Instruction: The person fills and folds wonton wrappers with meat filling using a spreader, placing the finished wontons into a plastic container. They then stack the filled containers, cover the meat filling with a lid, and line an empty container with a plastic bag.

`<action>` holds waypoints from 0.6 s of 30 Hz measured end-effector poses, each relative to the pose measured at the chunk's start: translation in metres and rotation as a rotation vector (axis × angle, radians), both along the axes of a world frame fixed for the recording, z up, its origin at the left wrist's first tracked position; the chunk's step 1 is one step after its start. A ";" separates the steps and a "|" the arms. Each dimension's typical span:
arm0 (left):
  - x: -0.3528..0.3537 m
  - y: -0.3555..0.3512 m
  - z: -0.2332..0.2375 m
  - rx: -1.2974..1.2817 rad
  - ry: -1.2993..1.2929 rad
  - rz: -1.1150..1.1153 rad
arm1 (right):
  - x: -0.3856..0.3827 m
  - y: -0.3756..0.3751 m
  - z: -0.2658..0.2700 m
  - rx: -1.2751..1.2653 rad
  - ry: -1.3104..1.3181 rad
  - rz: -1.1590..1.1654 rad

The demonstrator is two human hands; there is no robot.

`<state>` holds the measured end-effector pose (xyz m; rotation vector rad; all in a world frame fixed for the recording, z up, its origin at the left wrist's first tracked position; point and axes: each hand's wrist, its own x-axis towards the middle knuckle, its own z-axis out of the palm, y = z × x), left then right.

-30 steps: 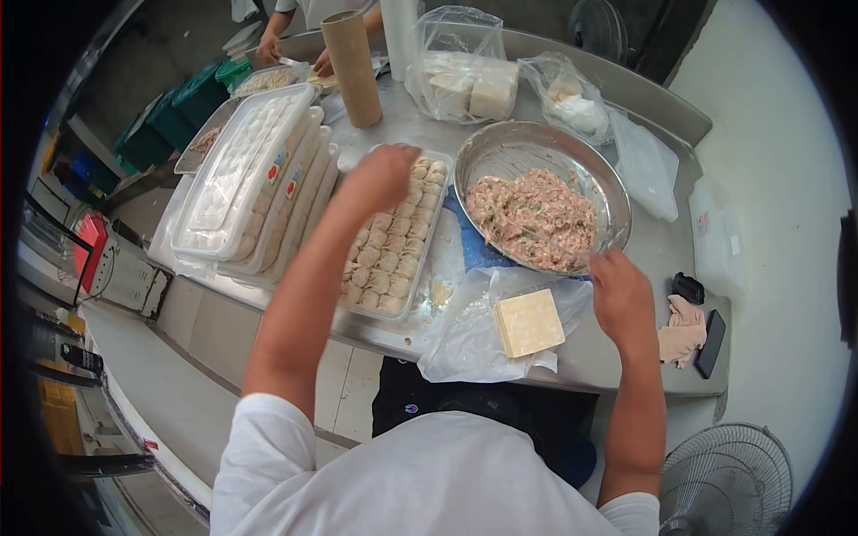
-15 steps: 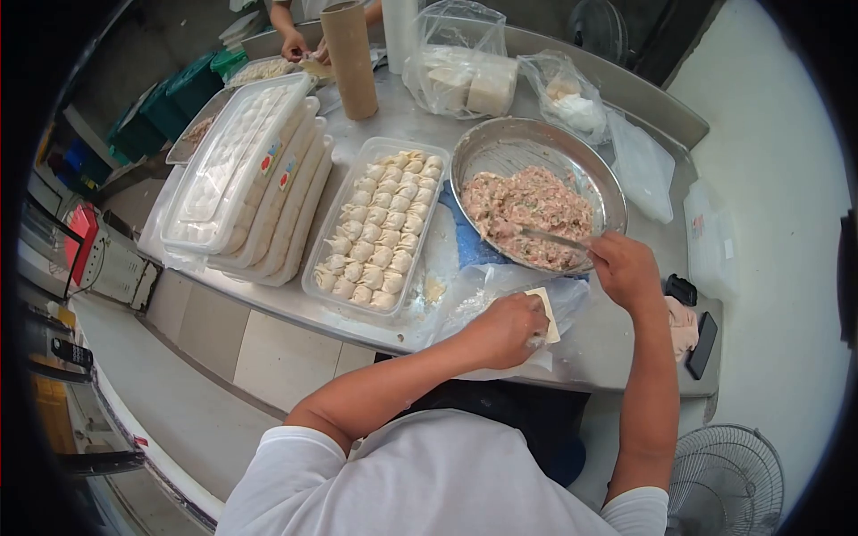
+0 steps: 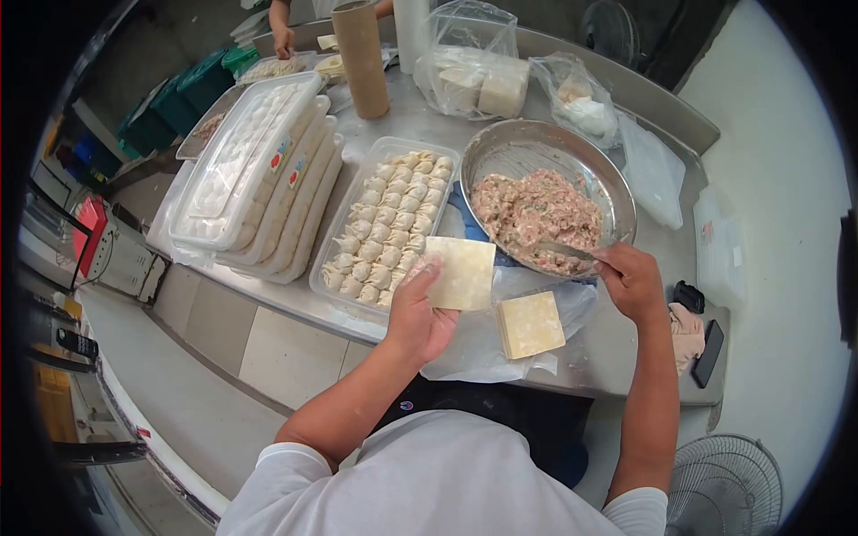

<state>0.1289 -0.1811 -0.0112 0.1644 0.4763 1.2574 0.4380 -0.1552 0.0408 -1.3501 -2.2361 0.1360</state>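
My left hand (image 3: 420, 314) holds up a square dough wrapper (image 3: 462, 273), just beside the tray (image 3: 332, 304) of folded dumplings (image 3: 382, 228). My right hand (image 3: 632, 279) grips the handle of a metal spreader (image 3: 567, 250), whose tip is in the minced filling (image 3: 536, 210) near the lower edge of the steel bowl (image 3: 618, 179). Between my hands a stack of square wrappers (image 3: 533, 324) lies on a plastic bag (image 3: 465, 359). A blue cloth (image 3: 461, 207) shows beside the bowl.
Lidded dumpling boxes (image 3: 246, 179) are stacked at the left. A cardboard tube (image 3: 361, 62) stands at the back, near bagged wrappers (image 3: 483, 80). Across the table a person's hand (image 3: 283, 43) is over another tray. A phone (image 3: 708, 354) lies at the right edge.
My left hand has moved up and left from the stack, now with a wrapper in it. The spreader has shifted lower in the bowl. The other person's hands have moved apart.
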 end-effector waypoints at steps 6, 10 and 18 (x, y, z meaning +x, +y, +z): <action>0.019 0.013 -0.024 -0.061 0.094 0.105 | -0.027 0.006 -0.009 0.167 -0.203 -0.140; 0.023 0.021 -0.036 -0.128 0.089 0.057 | -0.027 0.006 -0.008 0.135 -0.255 -0.049; 0.014 0.011 -0.034 0.016 -0.204 -0.115 | -0.050 -0.046 0.010 0.049 -0.060 -0.002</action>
